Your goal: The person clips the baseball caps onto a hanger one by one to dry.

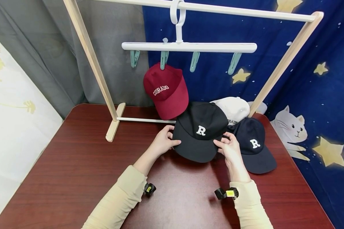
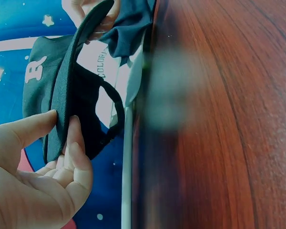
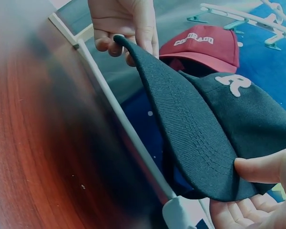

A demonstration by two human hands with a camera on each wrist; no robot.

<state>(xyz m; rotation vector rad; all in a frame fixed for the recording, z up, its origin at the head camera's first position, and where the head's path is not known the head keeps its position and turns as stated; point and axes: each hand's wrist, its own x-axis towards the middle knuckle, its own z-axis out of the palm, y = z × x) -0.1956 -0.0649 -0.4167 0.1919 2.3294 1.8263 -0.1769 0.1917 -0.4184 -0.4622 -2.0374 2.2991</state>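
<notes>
one pair of pale sleeves (image 1: pixel 123 192), a small black device (image 1: pixel 150 189) at each wrist, over a red-brown table (image 1: pixel 74 165).

left hand (image 1: pixel 163 140): pinching one end of a brim, thumb above, fingers beneath.

right hand (image 1: pixel 229 148): pinching the opposite end likewise, its curled fingers under the brim plain in the right wrist view.

black cap (image 1: pixel 193 136), white "r": held above the table between both hands. left wrist view adds its rear strap (image 2: pixel 118 107); right wrist view adds stitched rows on the brim; the head view shows neither.

navy cap (image 1: pixel 250 149), white "r": on the table, just beside the right hand.

white cap (image 1: pixel 232 106): behind these two; the left wrist view gives the start of its lettering, the head view only the end.

red cap (image 1: pixel 170 97): hanging by a green clip (image 1: pixel 164 60) from a white hanger (image 1: pixel 189 47) on a wooden rack (image 1: pixel 93 60).

blue starred curtain (image 1: pixel 218 28): behind.
</notes>
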